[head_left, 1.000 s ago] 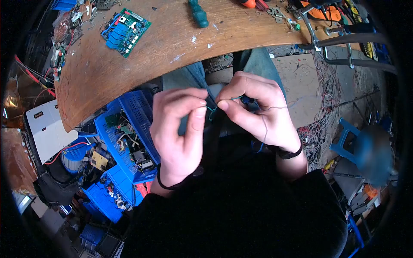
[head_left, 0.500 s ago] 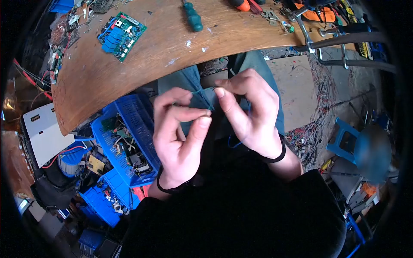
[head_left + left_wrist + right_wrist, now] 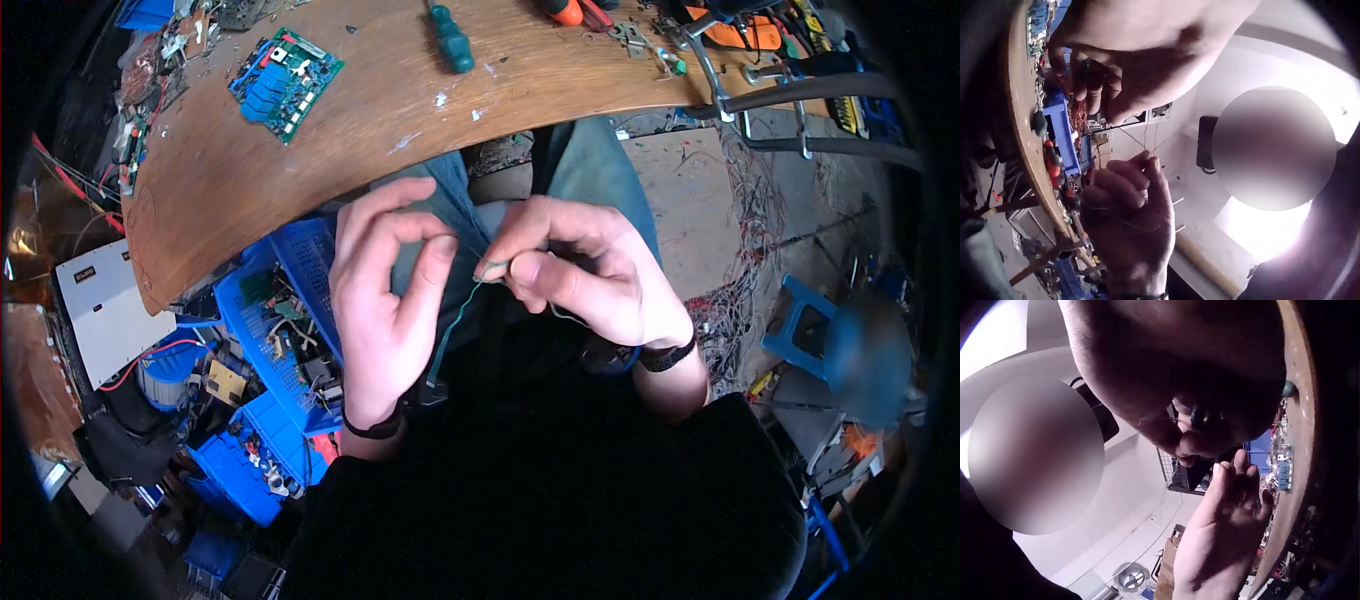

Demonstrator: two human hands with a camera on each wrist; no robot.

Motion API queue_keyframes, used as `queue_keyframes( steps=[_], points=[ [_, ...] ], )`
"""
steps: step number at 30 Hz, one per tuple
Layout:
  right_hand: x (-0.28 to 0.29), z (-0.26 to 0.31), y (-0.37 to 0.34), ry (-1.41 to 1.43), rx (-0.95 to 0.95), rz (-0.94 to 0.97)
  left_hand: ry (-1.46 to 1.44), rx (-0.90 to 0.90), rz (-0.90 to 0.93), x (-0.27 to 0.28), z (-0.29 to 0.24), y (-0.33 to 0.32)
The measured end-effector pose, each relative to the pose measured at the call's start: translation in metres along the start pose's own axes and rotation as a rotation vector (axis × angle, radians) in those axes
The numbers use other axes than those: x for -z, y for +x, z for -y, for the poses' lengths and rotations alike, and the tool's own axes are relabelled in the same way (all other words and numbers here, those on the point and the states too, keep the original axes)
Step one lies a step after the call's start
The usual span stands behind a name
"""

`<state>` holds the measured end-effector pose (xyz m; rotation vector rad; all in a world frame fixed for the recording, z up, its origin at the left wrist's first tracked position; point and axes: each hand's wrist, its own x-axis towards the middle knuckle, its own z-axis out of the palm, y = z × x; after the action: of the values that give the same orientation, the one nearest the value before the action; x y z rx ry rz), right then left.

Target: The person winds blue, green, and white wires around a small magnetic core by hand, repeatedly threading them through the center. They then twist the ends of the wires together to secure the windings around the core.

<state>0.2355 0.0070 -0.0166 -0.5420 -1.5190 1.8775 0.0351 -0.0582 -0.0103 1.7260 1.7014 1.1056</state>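
In the head view my right hand [image 3: 600, 275] pinches a thin green wire [image 3: 458, 318] between thumb and curled fingers; one length hangs down toward the lap. My left hand [image 3: 385, 290] is to its left, thumb and index fingertip together, other fingers loosely bent. The left wrist view shows a fine strand [image 3: 1130, 136] running from the left fingertips to the right hand [image 3: 1132, 219]. Both hands are above the lap, a small gap between their fingertips. In the right wrist view the left hand [image 3: 1219, 531] is lit below the dark right hand.
The wooden table [image 3: 380, 110] curves ahead, bearing a circuit board [image 3: 287, 85], a green-handled screwdriver [image 3: 452, 40] and pliers-like tools. Blue baskets [image 3: 325, 265] of parts stand at the left. A metal clamp frame [image 3: 712, 85] is at the right; tangled wires and a blue stool [image 3: 797, 320] lie beyond.
My left hand has moved left, away from the right one, and its thumb and index finger have come together. The right hand has lowered; the green wire now hangs down from its fingertips.
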Motion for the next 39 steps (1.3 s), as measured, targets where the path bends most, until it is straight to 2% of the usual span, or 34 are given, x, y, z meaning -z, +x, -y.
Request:
queue_keyframes(
  steps=[1, 2, 5, 8, 9, 11, 12, 13, 14, 15, 16, 17, 19, 21, 24, 26, 27, 28, 29, 31, 35, 37, 39],
  points=[
    [0.001, 0.004, 0.000, 0.141, -0.144, -0.030, 0.016, 0.018, 0.029, -0.001, -0.006, -0.001],
    [0.002, 0.007, 0.000, 0.115, -0.148, -0.061, 0.017, 0.026, 0.026, -0.003, -0.007, -0.002],
    [-0.005, 0.002, 0.004, 0.004, -0.167, -0.347, 0.043, 0.023, 0.054, 0.002, -0.012, -0.002],
    [-0.008, -0.005, 0.004, -0.036, -0.119, -0.411, 0.039, -0.041, 0.079, 0.003, -0.018, -0.001],
    [-0.007, -0.008, 0.004, -0.035, -0.119, -0.412, 0.016, -0.095, 0.070, 0.003, -0.020, -0.001],
    [-0.006, -0.015, 0.005, -0.489, 0.059, -0.356, 0.032, -0.105, 0.056, 0.002, -0.023, -0.005],
    [-0.007, -0.016, 0.007, -0.594, 0.143, -0.360, 0.088, -0.160, -0.018, 0.002, -0.021, -0.009],
    [-0.008, -0.017, 0.007, -0.585, 0.145, -0.357, 0.146, -0.215, -0.093, 0.003, -0.020, -0.011],
    [-0.008, -0.017, 0.007, -0.631, 0.184, -0.279, 0.283, -0.244, -0.123, 0.006, -0.023, -0.009],
    [-0.007, -0.017, 0.006, -0.677, 0.224, -0.202, 0.291, -0.241, -0.122, 0.008, -0.020, -0.008],
    [-0.004, -0.011, 0.005, -0.724, 0.144, -0.074, 0.276, -0.219, -0.144, 0.008, -0.017, -0.005],
    [-0.002, -0.008, 0.004, -0.720, 0.144, -0.072, 0.258, -0.197, -0.166, 0.009, -0.013, -0.003],
    [0.004, -0.005, 0.003, -0.541, 0.119, 0.200, 0.079, -0.058, -0.123, 0.014, -0.008, -0.001],
    [0.007, -0.004, 0.003, -0.465, 0.170, 0.221, -0.064, -0.006, -0.214, 0.014, 0.002, 0.001],
    [0.008, 0.003, -0.002, -0.196, -0.034, 0.110, -0.020, 0.076, -0.259, 0.017, 0.005, -0.002],
    [0.013, 0.005, -0.001, -0.306, -0.057, 0.077, -0.013, 0.091, -0.241, 0.016, 0.006, -0.003],
    [0.015, 0.005, -0.001, -0.404, -0.077, 0.047, -0.059, 0.094, -0.298, 0.014, 0.007, -0.004],
    [0.017, 0.006, -0.001, -0.300, -0.112, 0.088, -0.104, 0.097, -0.354, 0.014, 0.008, -0.005],
    [0.017, 0.004, -0.001, -0.298, -0.111, 0.088, -0.102, 0.097, -0.354, 0.015, 0.009, -0.004],
    [0.017, -0.001, -0.001, -0.217, 0.022, 0.110, -0.031, 0.049, -0.335, 0.015, 0.010, -0.003],
    [0.013, -0.004, -0.002, -0.100, 0.036, 0.083, -0.053, 0.122, -0.193, 0.009, 0.010, -0.002],
    [0.006, -0.002, -0.003, 0.082, -0.022, -0.079, -0.011, 0.030, -0.075, 0.008, 0.003, 0.002],
    [0.005, -0.001, -0.002, 0.120, -0.060, -0.118, -0.003, -0.064, -0.007, 0.003, 0.003, 0.004]
  ],
)
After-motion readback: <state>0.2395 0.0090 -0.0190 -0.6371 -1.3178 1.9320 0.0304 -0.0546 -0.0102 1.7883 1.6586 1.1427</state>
